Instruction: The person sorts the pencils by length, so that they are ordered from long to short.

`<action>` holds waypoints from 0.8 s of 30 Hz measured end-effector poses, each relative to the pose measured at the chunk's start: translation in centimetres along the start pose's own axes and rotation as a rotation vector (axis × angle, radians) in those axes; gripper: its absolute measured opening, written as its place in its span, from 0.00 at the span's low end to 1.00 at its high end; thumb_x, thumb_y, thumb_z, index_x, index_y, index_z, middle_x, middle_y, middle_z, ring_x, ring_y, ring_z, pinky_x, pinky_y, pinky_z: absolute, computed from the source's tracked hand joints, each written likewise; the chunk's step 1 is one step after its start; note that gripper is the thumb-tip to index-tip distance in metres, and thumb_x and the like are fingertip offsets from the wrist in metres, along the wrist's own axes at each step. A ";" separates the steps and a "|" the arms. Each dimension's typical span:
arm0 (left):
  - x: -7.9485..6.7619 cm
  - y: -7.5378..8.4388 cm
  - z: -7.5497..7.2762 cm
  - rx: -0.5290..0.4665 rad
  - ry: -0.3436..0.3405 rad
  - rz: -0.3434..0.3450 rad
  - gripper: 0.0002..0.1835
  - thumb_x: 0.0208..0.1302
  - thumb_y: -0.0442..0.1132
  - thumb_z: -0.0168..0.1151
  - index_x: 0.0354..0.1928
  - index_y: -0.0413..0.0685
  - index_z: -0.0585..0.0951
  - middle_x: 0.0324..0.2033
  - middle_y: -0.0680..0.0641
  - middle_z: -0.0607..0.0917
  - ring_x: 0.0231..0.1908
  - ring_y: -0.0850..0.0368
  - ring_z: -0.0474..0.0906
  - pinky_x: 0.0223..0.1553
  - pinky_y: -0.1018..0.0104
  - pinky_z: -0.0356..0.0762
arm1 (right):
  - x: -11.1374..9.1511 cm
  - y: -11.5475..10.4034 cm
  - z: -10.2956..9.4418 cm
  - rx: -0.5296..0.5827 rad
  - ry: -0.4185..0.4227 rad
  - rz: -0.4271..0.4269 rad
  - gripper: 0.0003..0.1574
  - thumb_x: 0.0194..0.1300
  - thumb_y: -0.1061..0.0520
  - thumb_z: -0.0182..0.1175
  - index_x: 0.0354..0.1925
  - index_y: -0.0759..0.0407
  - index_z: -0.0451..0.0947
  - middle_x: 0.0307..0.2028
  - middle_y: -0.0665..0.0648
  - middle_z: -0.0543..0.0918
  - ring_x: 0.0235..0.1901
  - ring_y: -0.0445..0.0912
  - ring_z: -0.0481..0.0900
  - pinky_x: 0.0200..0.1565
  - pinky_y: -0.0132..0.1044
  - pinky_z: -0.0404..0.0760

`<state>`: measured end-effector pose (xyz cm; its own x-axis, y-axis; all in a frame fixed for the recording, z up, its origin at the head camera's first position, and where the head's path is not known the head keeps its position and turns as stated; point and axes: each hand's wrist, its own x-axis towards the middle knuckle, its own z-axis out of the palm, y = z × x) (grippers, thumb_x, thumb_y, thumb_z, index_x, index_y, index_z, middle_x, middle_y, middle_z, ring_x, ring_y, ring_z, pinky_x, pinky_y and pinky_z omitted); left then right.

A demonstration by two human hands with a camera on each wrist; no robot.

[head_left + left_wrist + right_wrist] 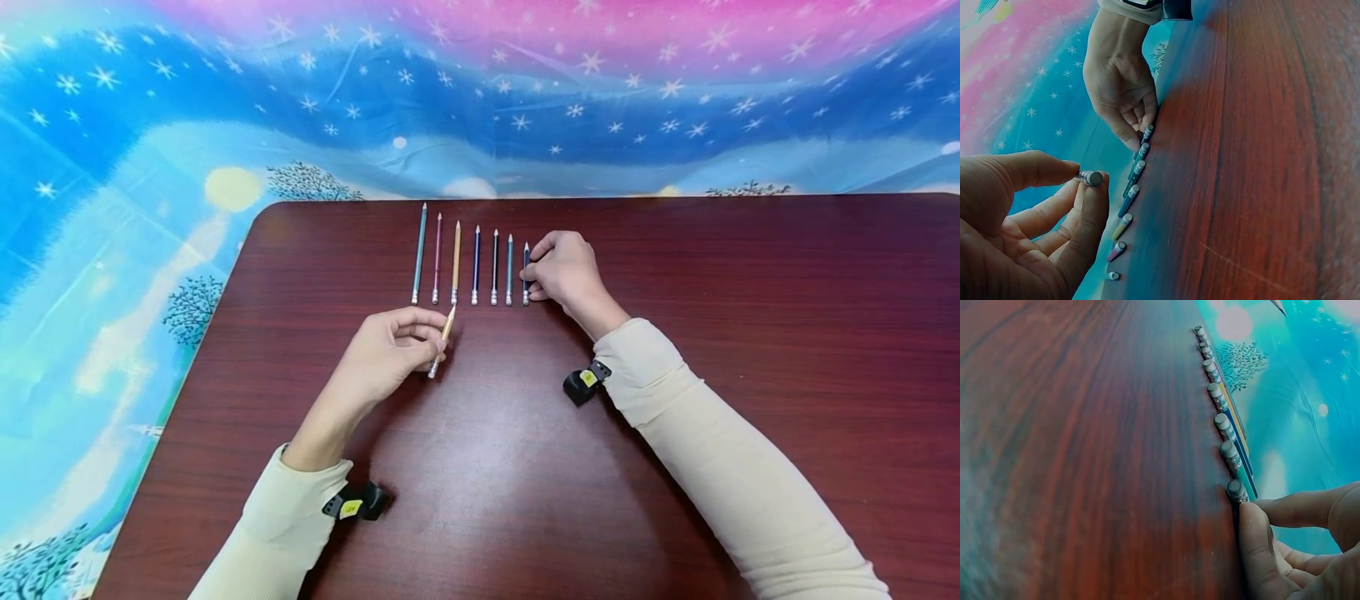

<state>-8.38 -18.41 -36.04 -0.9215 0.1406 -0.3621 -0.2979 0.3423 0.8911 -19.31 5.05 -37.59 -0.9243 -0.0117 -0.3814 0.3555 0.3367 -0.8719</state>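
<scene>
In the head view my left hand (pixel 390 350) pinches a short yellow pencil (pixel 444 337), point up and away, eraser end toward me. The left wrist view shows that pencil's eraser end (pixel 1092 178) between thumb and fingertips. My right hand (pixel 566 271) pinches a short dark blue pencil (pixel 527 271) at the right end of a row of several pencils. From left, the row holds a long teal pencil (pixel 420 254), a dark pink one (pixel 437 258), a yellow one (pixel 456 262), a blue one (pixel 476 265), a black one (pixel 495 267) and a teal one (pixel 510 269).
The row lies near the far edge of a dark red-brown wooden table (pixel 480 467), eraser ends toward me and nearly level. Behind it hangs a blue and pink cloth (pixel 450 92) with snowflakes. Black wrist cameras sit at the left cuff (pixel 300 492) and right cuff (pixel 641 367).
</scene>
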 end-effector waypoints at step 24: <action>-0.1 0.2 0.1 0.003 -0.008 0.001 0.17 0.69 0.29 0.61 0.58 0.38 0.83 0.46 0.38 0.88 0.39 0.56 0.86 0.39 0.71 0.85 | -0.3 0.0 -0.1 -0.010 -0.001 -0.009 0.12 0.67 0.71 0.65 0.47 0.69 0.76 0.34 0.58 0.81 0.16 0.38 0.79 0.24 0.30 0.86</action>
<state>-8.29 -18.26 -35.81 -0.9198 0.1484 -0.3633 -0.2961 0.3448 0.8907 -19.10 5.09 -37.45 -0.9272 -0.0156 -0.3741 0.3461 0.3457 -0.8722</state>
